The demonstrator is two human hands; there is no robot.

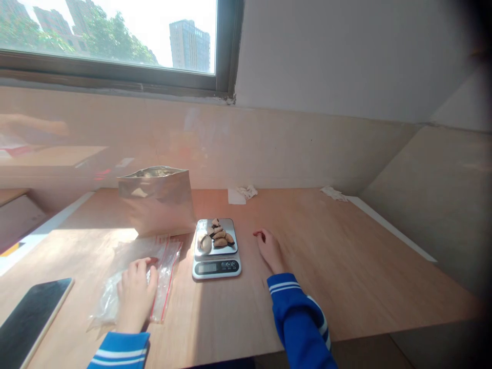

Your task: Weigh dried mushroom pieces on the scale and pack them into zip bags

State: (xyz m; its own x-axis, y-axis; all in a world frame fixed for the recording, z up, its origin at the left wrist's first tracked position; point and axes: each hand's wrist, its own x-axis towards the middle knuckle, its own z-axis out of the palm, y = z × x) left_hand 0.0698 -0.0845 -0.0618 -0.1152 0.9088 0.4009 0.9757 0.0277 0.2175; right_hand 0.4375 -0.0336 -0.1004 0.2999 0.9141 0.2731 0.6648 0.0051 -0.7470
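Observation:
A kitchen scale (217, 267) stands mid-table, its small display facing me. On its metal pan lie several brown, dried-looking pieces (220, 237) with dark edges, plus a pale shiny oval piece (205, 244) that may be a small spoon. My left hand (137, 287) rests palm down on a pile of clear zip bags (166, 277) with red seal lines, thumb apart from the fingers. To the right of the scale, my right hand (270, 250) lies on the table, fingers curled inward, nothing visible in them.
A foil pouch (157, 205) stands upright with its top open, behind the zip bags. A phone (33, 318) lies at the left. Crumpled tissue (248, 192) and a white paper (236, 197) lie by the wall, another tissue (333, 193) farther right. The table (346, 277) meets tiled walls.

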